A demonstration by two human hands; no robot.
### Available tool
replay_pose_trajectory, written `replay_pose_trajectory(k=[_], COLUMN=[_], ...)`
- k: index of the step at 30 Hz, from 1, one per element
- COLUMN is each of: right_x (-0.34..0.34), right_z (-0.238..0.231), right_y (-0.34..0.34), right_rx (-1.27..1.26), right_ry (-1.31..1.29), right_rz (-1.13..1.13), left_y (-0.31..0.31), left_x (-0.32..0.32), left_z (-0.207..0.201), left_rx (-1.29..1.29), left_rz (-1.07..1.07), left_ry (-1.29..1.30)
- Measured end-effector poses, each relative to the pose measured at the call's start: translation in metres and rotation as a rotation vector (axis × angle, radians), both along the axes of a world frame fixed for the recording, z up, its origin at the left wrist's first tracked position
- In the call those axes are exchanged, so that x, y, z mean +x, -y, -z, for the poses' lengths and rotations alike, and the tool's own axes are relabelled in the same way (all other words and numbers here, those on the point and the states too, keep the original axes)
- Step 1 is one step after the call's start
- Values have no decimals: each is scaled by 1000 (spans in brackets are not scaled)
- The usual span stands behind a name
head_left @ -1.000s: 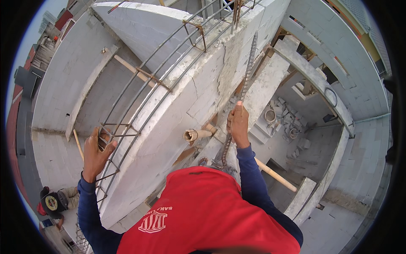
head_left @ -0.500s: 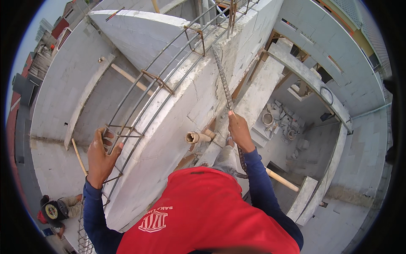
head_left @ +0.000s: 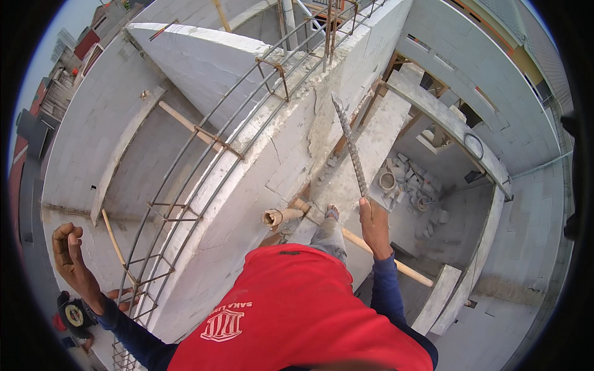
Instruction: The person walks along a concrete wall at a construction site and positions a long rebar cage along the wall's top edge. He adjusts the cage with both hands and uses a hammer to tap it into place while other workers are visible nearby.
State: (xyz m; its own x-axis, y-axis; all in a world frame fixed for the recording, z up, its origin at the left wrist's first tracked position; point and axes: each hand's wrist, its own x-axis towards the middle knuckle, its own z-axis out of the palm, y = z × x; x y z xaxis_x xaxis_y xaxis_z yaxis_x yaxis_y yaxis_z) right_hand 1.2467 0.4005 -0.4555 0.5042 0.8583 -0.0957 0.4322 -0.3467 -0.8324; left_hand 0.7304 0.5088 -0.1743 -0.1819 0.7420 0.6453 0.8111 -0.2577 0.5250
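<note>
My right hand (head_left: 375, 227) is wrapped around a ribbed steel bar (head_left: 351, 147), which points up and away above the gap right of the wall. The bar's lower end is hidden behind my hand and arm. Out to the left, my left hand (head_left: 73, 256) is raised off the rebar cage (head_left: 179, 212), its fingers loosely curved and apart from the thumb, with nothing visible in them. The cage of long rods and square ties lies along the top of the white block wall (head_left: 241, 191).
A co-worker (head_left: 77, 316) is low at the left, a hand (head_left: 124, 298) on the cage. A bamboo pole (head_left: 281, 216) juts from the wall. My foot (head_left: 332, 212) rests on a plank (head_left: 365, 145). Below right are rubble (head_left: 427, 179) and a bucket (head_left: 387, 180).
My left hand has let go of the cage and swung out left. My right hand has moved right and nearer with the bar. The co-worker's hand now shows at the cage.
</note>
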Motion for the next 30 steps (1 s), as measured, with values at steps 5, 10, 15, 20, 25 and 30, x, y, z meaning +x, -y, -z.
replay_pose_trajectory(k=[5,10,15,20,25,30], right_x=[10,9,26,31,24,50], right_z=[10,-12,-55,-74,-79,-84], right_y=[-85,-104,-58,-29,-4,-46], right_rx=[37,-14,-171,183,643,1042], right_ry=[264,251,236,552,479,-597], right_rz=[-117,-118,-182,9,-108,521], left_y=[7,-28,-45,-71,-101,-93], left_x=[82,247,397,486,522,542], left_z=[56,177,251,246,201,175], left_rx=[-352,-1128,-1324,-1333,-1319,-1332], left_rz=[684,1030,865,570,503,442], left_ry=[395,537,1261,2044,2283,2455])
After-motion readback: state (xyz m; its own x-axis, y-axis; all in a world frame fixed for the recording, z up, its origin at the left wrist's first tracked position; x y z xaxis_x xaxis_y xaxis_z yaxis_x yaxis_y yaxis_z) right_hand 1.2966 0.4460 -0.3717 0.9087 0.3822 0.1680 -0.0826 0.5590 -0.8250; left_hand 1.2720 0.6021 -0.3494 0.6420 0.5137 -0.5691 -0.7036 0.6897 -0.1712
